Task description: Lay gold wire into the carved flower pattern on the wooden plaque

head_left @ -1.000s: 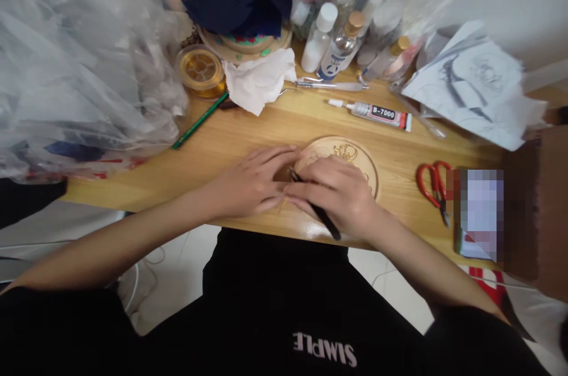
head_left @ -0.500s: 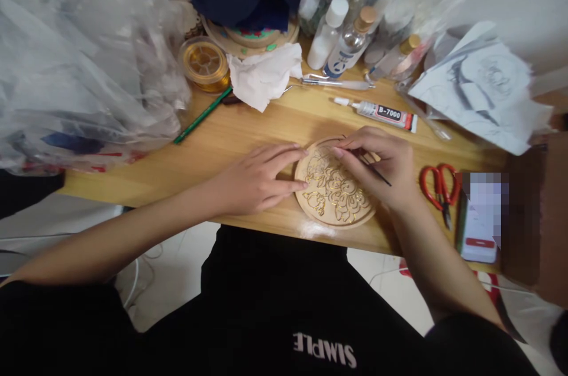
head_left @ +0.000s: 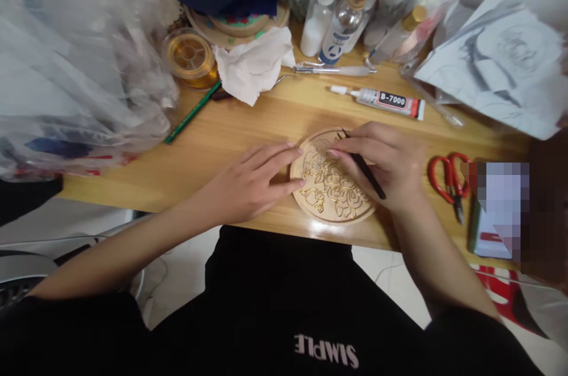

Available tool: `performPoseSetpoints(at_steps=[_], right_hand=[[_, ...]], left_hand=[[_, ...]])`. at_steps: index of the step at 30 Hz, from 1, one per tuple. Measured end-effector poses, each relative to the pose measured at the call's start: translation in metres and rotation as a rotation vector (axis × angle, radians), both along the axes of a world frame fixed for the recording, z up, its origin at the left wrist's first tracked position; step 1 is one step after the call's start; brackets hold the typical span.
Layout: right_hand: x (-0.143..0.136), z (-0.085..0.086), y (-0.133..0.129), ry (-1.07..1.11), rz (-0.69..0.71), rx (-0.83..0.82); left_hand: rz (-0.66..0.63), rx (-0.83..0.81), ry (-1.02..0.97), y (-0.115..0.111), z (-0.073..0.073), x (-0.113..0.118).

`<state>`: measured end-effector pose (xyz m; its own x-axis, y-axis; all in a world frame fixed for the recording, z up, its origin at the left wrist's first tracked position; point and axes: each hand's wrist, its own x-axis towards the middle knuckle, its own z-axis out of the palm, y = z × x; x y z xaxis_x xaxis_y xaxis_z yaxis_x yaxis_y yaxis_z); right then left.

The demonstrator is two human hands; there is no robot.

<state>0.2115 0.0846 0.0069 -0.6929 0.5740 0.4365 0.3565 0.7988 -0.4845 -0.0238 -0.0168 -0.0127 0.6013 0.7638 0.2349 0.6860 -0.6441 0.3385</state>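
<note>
A round wooden plaque (head_left: 310, 210) lies near the table's front edge, with a flower outline partly traced in gold wire. Pencil-like lines show bare at its upper left. My left hand (head_left: 255, 181) rests flat on the table with its fingers spread, their tips touching the plaque's left rim. Over the plaque's right side, my right hand (head_left: 386, 157) is closed around black tweezers (head_left: 370, 178), whose two tips show above the upper part of the plaque. The hand covers the plaque's right edge. Whether the tips grip any wire is too small to tell.
Beyond the plaque lie a B-7000 glue tube (head_left: 390, 103), a crumpled tissue (head_left: 255, 62), a green pencil (head_left: 193, 113) and a gold wire spool (head_left: 190, 57). Bottles (head_left: 341, 27) stand behind. Red-handled pliers (head_left: 448, 181) and a phone (head_left: 492, 240) lie right; plastic bags (head_left: 80, 68) crowd the left.
The tweezers have turned in my right hand, so their shaft and both tips show more plainly. My left hand stays at the plaque's rim. The whole view has shifted slightly.
</note>
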Motion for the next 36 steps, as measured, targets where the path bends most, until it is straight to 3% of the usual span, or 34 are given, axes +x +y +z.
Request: performPoseSetpoints(at_steps=[8,15,18,24,36], right_hand=[[0.001,0.000,-0.001,-0.045,-0.036,0.001],[0.002,0.001,-0.001,-0.044,-0.034,0.049],[0.002,0.001,-0.002,-0.072,-0.044,0.047],[0.004,-0.002,-0.002,-0.027,-0.020,0.097],[0.001,-0.003,-0.002,-0.027,-0.014,0.081]], left_hand=[[0.080,0.096,0.090,-0.010,0.008,0.006],[0.389,0.027,-0.034,-0.037,0.003,0.037],[0.440,0.042,-0.070,-0.044,-0.002,0.050],[0.450,0.089,-0.086,-0.042,-0.010,0.054],[0.462,0.115,-0.051,-0.042,-0.009,0.057]])
